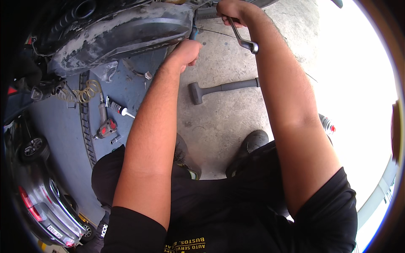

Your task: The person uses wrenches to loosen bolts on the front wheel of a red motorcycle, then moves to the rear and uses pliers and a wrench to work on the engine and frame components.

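Note:
My left hand (pixel 185 54) is closed in a fist beside the lower right edge of a dusty dark scooter engine cover (pixel 126 31). A black-and-blue handle (pixel 193 33) sticks up out of that fist; the rest of the tool is hidden. At the top of the view my right hand (pixel 234 12) grips a steel offset ring wrench (pixel 241 39). One ring end of the wrench hangs down by my right forearm, and its other end is hidden in the hand.
A grey mallet (pixel 196 92) lies on the concrete between my arms. At left are an impact wrench (pixel 105 127), a sealant tube (pixel 116 106), a socket (pixel 115 139) and a coiled air hose (pixel 88 92). A spray can (pixel 327 124) stands beyond my right elbow. A car (pixel 46 202) is parked lower left.

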Tool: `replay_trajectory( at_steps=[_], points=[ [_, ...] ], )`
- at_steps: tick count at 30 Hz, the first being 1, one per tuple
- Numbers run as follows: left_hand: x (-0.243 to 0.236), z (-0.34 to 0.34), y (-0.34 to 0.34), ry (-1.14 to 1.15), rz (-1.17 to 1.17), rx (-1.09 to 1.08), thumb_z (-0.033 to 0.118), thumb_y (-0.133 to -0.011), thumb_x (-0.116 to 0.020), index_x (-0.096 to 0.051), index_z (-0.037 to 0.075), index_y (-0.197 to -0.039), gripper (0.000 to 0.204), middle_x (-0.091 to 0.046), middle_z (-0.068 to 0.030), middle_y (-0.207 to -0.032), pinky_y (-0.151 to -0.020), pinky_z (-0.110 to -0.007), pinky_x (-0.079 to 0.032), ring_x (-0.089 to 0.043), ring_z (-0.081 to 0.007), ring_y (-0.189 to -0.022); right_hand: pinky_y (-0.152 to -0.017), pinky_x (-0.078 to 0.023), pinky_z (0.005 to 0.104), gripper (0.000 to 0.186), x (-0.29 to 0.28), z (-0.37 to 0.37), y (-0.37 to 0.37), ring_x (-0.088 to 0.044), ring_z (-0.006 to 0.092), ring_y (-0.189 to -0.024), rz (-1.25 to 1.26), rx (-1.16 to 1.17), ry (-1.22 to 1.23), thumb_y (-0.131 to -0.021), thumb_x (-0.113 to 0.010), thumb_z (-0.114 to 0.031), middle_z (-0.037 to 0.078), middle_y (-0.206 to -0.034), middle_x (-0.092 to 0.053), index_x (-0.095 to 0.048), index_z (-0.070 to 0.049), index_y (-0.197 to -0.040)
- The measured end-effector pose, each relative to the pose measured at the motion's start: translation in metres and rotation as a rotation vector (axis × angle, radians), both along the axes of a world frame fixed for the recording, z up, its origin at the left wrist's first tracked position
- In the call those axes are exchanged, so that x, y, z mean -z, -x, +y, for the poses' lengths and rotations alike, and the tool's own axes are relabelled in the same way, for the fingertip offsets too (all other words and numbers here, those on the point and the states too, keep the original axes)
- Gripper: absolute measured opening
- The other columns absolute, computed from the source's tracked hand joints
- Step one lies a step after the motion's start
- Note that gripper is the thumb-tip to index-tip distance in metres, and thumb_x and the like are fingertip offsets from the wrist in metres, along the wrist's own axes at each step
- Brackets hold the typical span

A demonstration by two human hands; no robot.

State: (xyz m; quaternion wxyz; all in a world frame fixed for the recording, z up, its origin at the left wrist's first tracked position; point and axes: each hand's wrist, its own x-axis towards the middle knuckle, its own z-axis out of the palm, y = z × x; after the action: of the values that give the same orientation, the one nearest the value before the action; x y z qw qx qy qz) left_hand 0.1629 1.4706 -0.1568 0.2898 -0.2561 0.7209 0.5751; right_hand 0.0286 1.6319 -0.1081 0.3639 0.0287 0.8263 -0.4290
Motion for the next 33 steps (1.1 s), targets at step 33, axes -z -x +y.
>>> replay_trajectory(
  at_steps=[33],
  points=[
    [0.005, -0.020, -0.004, 0.012, -0.029, 0.013, 0.021, -0.089, -0.054, -0.050, 0.012, -0.074, 0.018, -0.048, 0.0023, -0.070, -0.056, -0.028, -0.039, -0.045, -0.0099, -0.063, -0.058, -0.057, 0.0374, 0.037, -0.009, -0.028, -0.047, -0.068, 0.0232, -0.065, 0.155, -0.088, -0.248, -0.087, -0.040, -0.008, 0.017, -0.090, -0.066, -0.046, 0.004, -0.121]
  ],
)
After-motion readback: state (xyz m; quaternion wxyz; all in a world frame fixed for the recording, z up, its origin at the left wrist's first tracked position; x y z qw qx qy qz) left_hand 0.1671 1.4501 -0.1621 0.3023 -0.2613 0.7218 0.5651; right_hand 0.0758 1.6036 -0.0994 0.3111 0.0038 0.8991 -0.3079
